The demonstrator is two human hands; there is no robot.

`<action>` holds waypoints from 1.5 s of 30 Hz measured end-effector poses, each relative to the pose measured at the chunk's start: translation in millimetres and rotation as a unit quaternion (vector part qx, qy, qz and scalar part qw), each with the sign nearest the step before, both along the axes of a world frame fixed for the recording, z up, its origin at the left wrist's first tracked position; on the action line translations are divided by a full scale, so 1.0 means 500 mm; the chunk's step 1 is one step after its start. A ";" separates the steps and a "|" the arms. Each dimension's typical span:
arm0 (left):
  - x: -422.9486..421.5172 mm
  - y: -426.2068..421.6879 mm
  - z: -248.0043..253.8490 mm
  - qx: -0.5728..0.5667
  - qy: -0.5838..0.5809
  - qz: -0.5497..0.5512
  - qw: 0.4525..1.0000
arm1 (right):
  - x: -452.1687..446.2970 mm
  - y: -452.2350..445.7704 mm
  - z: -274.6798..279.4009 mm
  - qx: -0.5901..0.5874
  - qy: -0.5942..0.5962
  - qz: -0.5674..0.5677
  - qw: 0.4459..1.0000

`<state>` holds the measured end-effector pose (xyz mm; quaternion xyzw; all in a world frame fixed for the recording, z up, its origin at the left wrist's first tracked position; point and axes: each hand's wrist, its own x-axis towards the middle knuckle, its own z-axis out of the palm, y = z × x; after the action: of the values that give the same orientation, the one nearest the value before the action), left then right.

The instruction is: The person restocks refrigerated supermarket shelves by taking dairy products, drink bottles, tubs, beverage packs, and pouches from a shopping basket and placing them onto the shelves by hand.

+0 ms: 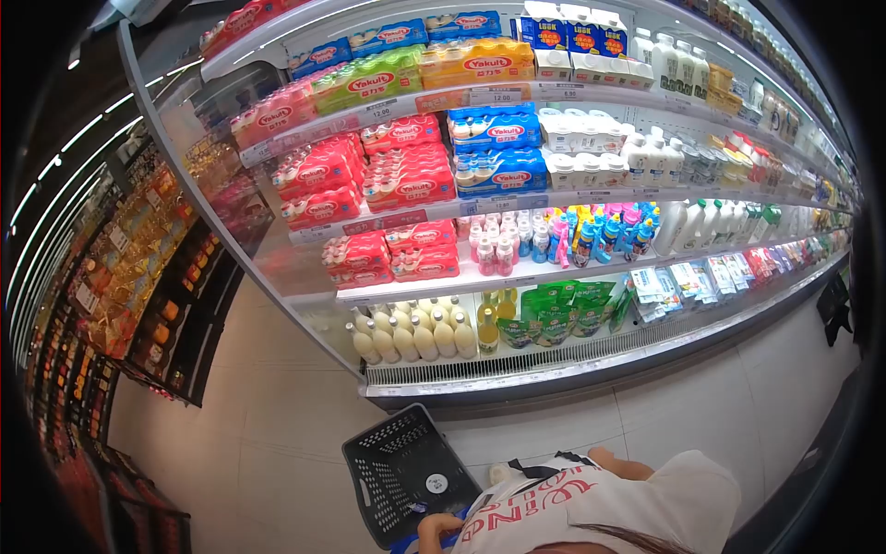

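Observation:
At the bottom of the head view, my left hand [437, 530] is closed at the near side of a black plastic shopping basket [374, 475]. The grip itself is partly hidden. A round white sticker [437, 483] shows on the basket, and a small item I cannot make out lies near my hand. Some blue material shows beside my wrist. My right hand [602, 456] is in front of my white shirt with red lettering, near a dark strap [537, 470]. Its fingers are too small and partly hidden to read. It is well apart from the shelves.
A lit refrigerated display [517, 374] spans the front, with Yakult packs [411, 189], white bottles [415, 334], green pouches [558, 309] and yellow bottles [487, 323]. Dark shelving [152, 342] stands left across the tiled floor [268, 425]. A dark object [835, 305] is at the far right.

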<state>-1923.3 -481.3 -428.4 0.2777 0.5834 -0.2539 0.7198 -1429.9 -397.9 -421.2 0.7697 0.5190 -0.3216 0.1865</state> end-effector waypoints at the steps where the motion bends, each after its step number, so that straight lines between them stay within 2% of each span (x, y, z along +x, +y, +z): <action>1: 0.004 -0.001 0.003 0.014 0.008 0.001 1.000 | 0.003 -0.005 0.024 -0.002 0.020 0.023 1.000; 5: -0.010 0.009 0.024 0.098 0.084 -0.018 0.991 | 0.017 -0.052 0.048 -0.025 0.038 -0.035 0.998; 7: -0.006 0.033 0.044 0.134 0.111 -0.035 0.984 | 0.040 -0.080 0.034 -0.034 0.041 0.014 0.998; 8: 0.002 0.040 0.052 0.144 0.118 -0.042 0.982 | 0.050 -0.097 0.041 -0.012 0.040 -0.028 0.999; 13: 0.055 0.050 0.077 0.164 0.135 -0.069 0.975 | 0.105 -0.183 0.032 0.024 0.027 -0.129 0.991; 18: 0.115 0.004 0.095 0.165 0.157 -0.073 0.971 | 0.210 -0.271 0.009 -0.012 0.084 -0.187 0.979; 20: 0.139 -0.028 0.103 0.172 0.172 -0.073 0.967 | 0.258 -0.286 -0.063 -0.005 0.102 -0.165 0.981; 22: 0.166 -0.072 0.113 0.192 0.199 -0.072 0.958 | 0.292 -0.322 -0.065 -0.008 0.107 -0.156 0.982; 23: 0.187 -0.099 0.124 0.211 0.218 -0.075 0.950 | 0.300 -0.319 -0.029 -0.012 0.102 -0.157 0.982; 25: 0.234 -0.158 0.158 0.294 0.306 -0.086 0.902 | 0.295 -0.299 0.022 -0.020 0.090 -0.146 0.985; 26: 0.284 -0.178 0.213 0.345 0.358 -0.096 0.862 | 0.295 -0.294 0.050 -0.024 0.079 -0.133 0.988; 27: 0.349 -0.201 0.274 0.403 0.453 -0.118 0.786 | 0.298 -0.281 0.075 -0.050 0.094 -0.127 0.986; 28: 0.385 -0.216 0.295 0.475 0.499 -0.139 0.712 | 0.298 -0.286 0.097 -0.081 0.109 -0.112 0.984; 29: 0.369 -0.245 0.226 0.569 0.520 -0.151 0.618 | 0.294 -0.295 0.068 -0.053 0.090 -0.116 0.988; 30: 0.400 -0.234 0.297 0.606 0.493 -0.153 0.605 | 0.305 -0.291 0.023 -0.017 0.068 -0.120 0.990; 31: 0.406 -0.238 0.323 0.644 0.452 -0.173 0.592 | 0.320 -0.276 0.022 -0.024 0.071 -0.094 0.993; 32: 0.396 -0.247 0.300 0.633 0.442 -0.140 0.620 | 0.316 -0.287 0.019 -0.048 0.075 -0.056 0.994; 33: 0.394 -0.257 0.300 0.647 0.428 -0.150 0.613 | 0.367 -0.307 -0.137 -0.044 0.095 -0.022 0.994; 34: 0.394 -0.268 0.295 0.665 0.403 -0.140 0.613 | 0.395 -0.306 -0.217 -0.049 0.062 -0.004 0.997; 35: 0.396 -0.275 0.298 0.665 0.393 -0.128 0.622 | 0.412 -0.288 -0.205 -0.029 0.082 0.085 0.993; 36: 0.397 -0.284 0.310 0.649 0.382 -0.122 0.646 | 0.431 -0.281 -0.172 0.047 0.129 0.170 0.976; 37: 0.396 -0.297 0.315 0.642 0.375 -0.113 0.659 | 0.449 -0.274 -0.183 0.086 0.177 0.186 0.963; 38: 0.388 -0.312 0.307 0.657 0.386 -0.116 0.637 | 0.452 -0.271 -0.205 0.057 0.171 0.197 0.964; 39: 0.386 -0.318 0.321 0.639 0.375 -0.113 0.662 | 0.452 -0.264 -0.225 0.051 0.159 0.193 0.967; 40: 0.376 -0.335 0.304 0.625 0.378 -0.119 0.672 | 0.436 -0.234 -0.179 0.050 0.167 0.216 0.961; 41: 0.372 -0.337 0.309 0.577 0.403 -0.091 0.704 | 0.434 -0.217 -0.122 0.052 0.171 0.230 0.957; 43: 0.374 -0.326 0.337 0.475 0.440 -0.035 0.762 | 0.440 -0.208 -0.113 0.059 0.176 0.256 0.949; 45: 0.340 -0.266 0.316 0.310 0.449 0.028 0.838 | 0.444 -0.208 -0.111 0.038 0.154 0.271 0.950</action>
<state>-1753.4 -614.4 -270.5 0.3252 0.8983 -0.1370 0.2617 -1208.0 -502.0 -476.4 0.5482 0.7420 -0.3533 0.1550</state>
